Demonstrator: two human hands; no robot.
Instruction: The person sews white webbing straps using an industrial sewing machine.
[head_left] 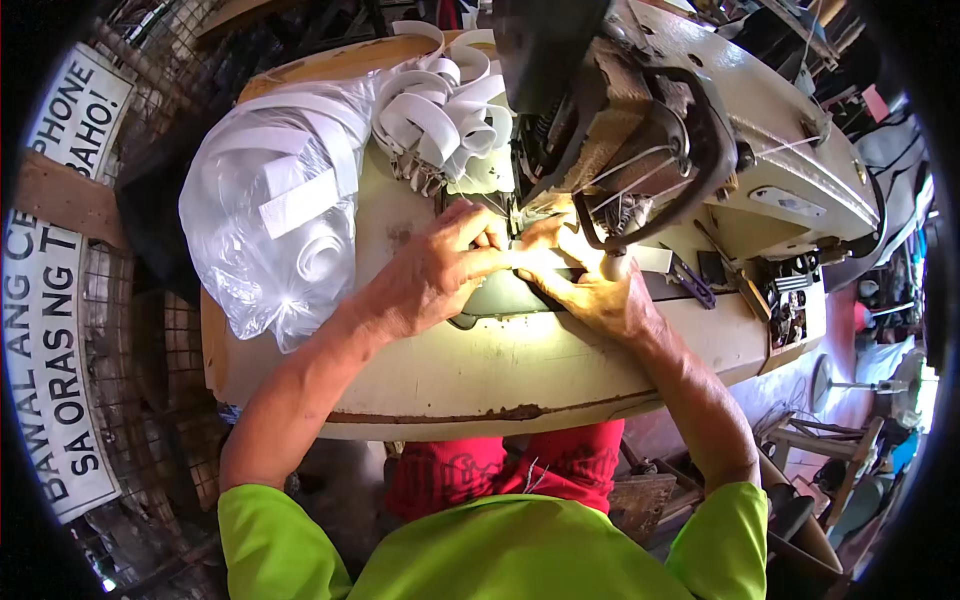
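Both hands meet at the needle area of a cream sewing machine [790, 95], under a bright work light. My left hand [430, 270] is closed, its thumb and fingers pinched on a white strip beside the presser foot. From the right, my right hand [605, 285] presses its thumb and fingers onto the same piece, also closed. Most of the white strip [655, 260] is hidden by the fingers; one flat end sticks out right of my right hand. Behind my left hand lies a pile of looped white strips [430, 115].
A clear plastic bag [225, 235] of white strips fills the table's left side. To the right lie purple-handled snips [692, 282] and a box of small metal parts [790, 315]. A dark bracket [715, 170] overhangs my right hand. Wire mesh [110, 330] stands left.
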